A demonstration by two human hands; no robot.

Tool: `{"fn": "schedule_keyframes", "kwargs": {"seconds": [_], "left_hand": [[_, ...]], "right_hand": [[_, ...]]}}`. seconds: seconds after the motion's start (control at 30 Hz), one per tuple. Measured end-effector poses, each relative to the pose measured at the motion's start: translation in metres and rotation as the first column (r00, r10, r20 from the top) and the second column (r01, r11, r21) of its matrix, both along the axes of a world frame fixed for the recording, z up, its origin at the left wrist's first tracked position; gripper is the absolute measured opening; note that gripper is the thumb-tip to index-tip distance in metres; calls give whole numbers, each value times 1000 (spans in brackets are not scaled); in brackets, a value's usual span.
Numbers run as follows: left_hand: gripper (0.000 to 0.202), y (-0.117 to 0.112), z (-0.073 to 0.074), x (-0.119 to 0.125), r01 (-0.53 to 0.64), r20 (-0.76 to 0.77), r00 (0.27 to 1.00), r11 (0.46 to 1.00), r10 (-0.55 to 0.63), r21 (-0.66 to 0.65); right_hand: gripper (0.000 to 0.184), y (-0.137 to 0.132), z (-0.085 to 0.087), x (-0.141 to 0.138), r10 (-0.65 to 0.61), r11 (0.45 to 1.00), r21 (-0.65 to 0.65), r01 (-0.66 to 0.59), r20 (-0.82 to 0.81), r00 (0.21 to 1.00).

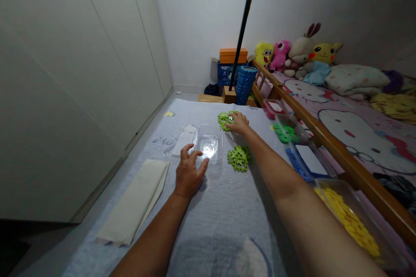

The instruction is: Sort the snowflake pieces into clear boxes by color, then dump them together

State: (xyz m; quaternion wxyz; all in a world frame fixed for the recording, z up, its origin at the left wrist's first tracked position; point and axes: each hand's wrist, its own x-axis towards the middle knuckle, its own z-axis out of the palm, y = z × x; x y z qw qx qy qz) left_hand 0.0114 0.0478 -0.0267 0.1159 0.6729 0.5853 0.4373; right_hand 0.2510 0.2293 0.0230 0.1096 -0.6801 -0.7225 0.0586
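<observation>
A clear plastic container (pixel 208 143) stands uncovered on the cloth-covered table, with no pieces visible inside. My left hand (pixel 190 172) is at its near left corner, fingers spread and curved, holding nothing; whether a fingertip touches the rim I cannot tell. Beyond the container on the right lies a pile of light green toothed plastic pieces (pixel 224 121). My right hand (pixel 239 123) has its fingers curled down on that pile's right edge, gripping there; the fingertips are partly hidden. Nearer to me, beside my right forearm, sits a second green pile (pixel 239 158).
Left of the container lies a transparent lid with a white label (pixel 182 143). A folded beige cloth (pixel 134 203) covers the left side. Along the bed rail (pixel 328 134) stand boxes of green (pixel 285 132), blue (pixel 297 164) and yellow pieces (pixel 351 218). A black pole (pixel 242 34) rises behind the table.
</observation>
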Motion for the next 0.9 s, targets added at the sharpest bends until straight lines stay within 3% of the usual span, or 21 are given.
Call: {"fn": "schedule_keyframes", "kwargs": {"seconds": [0.17,0.4,0.7,0.9], "left_hand": [[22,1,-1,0,-8,-1,1000,1000,8,-11],[21,1,-1,0,-2,-4,1000,1000,2,-4],[23,2,-1,0,-5,-6,1000,1000,5,-24],[23,3,-1,0,-9,-6,1000,1000,9,-15]], "right_hand": [[73,32,-13,-16,-60,997,-50,63,53,997],[76,51,-19,-22,-12,984,-176,21,55,998],[70,37,-28,-6,69,992,-114,-58,92,993],[46,9,-20,7,223,970,-127,-209,103,969]]}}
